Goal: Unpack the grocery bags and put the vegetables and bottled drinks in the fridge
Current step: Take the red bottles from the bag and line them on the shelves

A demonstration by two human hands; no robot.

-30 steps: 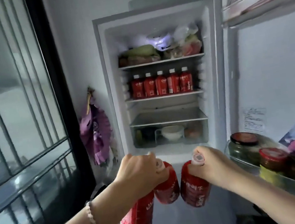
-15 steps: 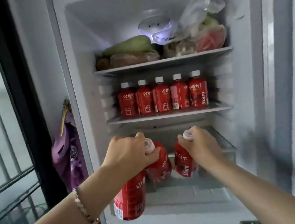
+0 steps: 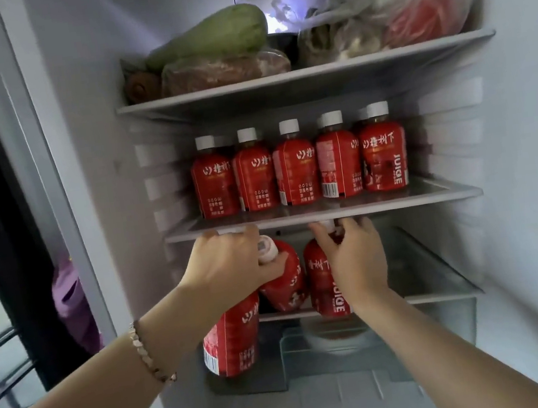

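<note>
Now your left hand (image 3: 231, 264) grips two red plastic juice bottles (image 3: 231, 340) by the neck, your right hand (image 3: 354, 257) a third bottle (image 3: 327, 294), seemingly to stand them on the lower glass shelf (image 3: 412, 300).

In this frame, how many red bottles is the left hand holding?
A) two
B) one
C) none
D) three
A: the left hand grips two by their necks, a lower bottle hanging down and a tilted bottle beside it. The right hand holds only a single bottle.
</note>
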